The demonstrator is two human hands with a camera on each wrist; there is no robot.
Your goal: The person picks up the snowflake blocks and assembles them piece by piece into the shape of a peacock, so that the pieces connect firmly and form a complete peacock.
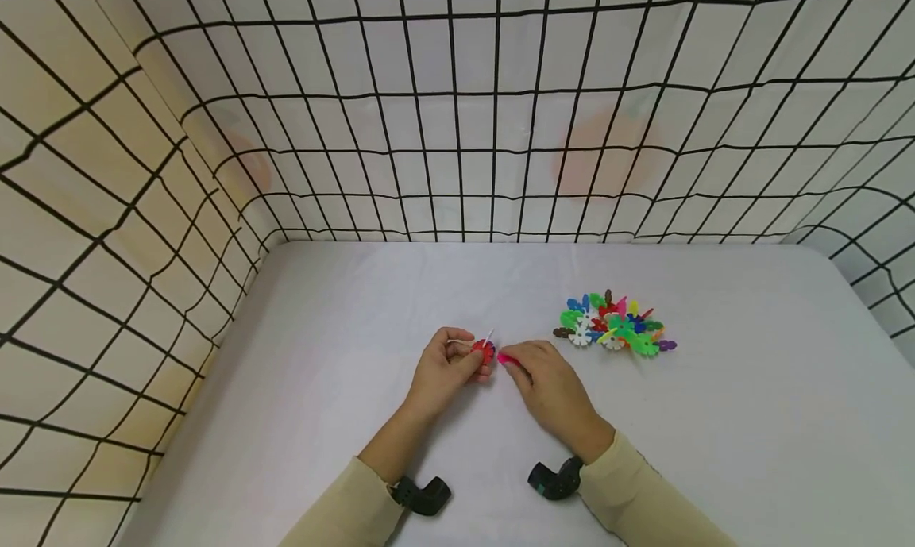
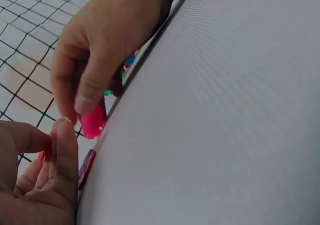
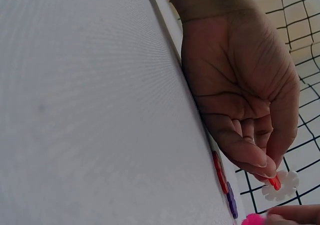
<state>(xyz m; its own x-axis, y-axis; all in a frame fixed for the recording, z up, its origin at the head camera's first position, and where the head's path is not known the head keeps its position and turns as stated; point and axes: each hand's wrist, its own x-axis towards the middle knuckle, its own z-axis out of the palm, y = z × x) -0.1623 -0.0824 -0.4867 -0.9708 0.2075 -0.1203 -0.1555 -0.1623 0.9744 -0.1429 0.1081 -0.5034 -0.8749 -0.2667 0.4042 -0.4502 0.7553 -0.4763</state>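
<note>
My left hand (image 1: 442, 376) pinches a small red notched plastic disc (image 1: 486, 351) between thumb and fingers. A white flower-shaped disc (image 3: 286, 186) stands joined to the red one or right against it. Red (image 3: 219, 171) and purple (image 3: 231, 200) pieces show just beside that hand; whether they are joined to the held disc I cannot tell. Close by on the right, my right hand (image 1: 554, 388) pinches a bright pink notched disc (image 2: 93, 122), held a little apart from the red one. The fingers partly cover both held discs.
A loose pile of multicoloured notched discs (image 1: 622, 325) lies on the white tabletop (image 1: 715, 420), to the right of and beyond the hands. Black netting (image 1: 457, 94) rises at the back and sides. Each wrist carries a black camera (image 1: 422, 495).
</note>
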